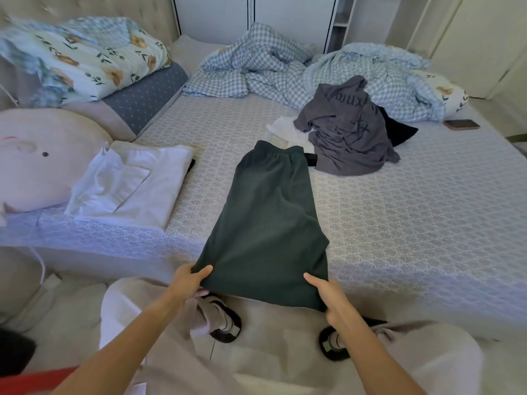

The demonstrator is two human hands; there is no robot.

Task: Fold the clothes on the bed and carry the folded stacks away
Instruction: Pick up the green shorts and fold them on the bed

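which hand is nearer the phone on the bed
The right hand. It grips the near right corner of the green shorts, on the phone's side of the bed. The left hand grips the near left corner, farther from it.

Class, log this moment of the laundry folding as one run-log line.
step: folding dark green shorts | left hand: grips hem | right hand: grips hem | done: white stack | pending: grey pile

A wide bed with a patterned pale sheet fills the room. A tufted beige headboard stands on the left, above a floral pillow and a grey dotted one. A crumpled blue checked quilt lies at the far side. White wardrobe doors line the back wall. The floor is pale.
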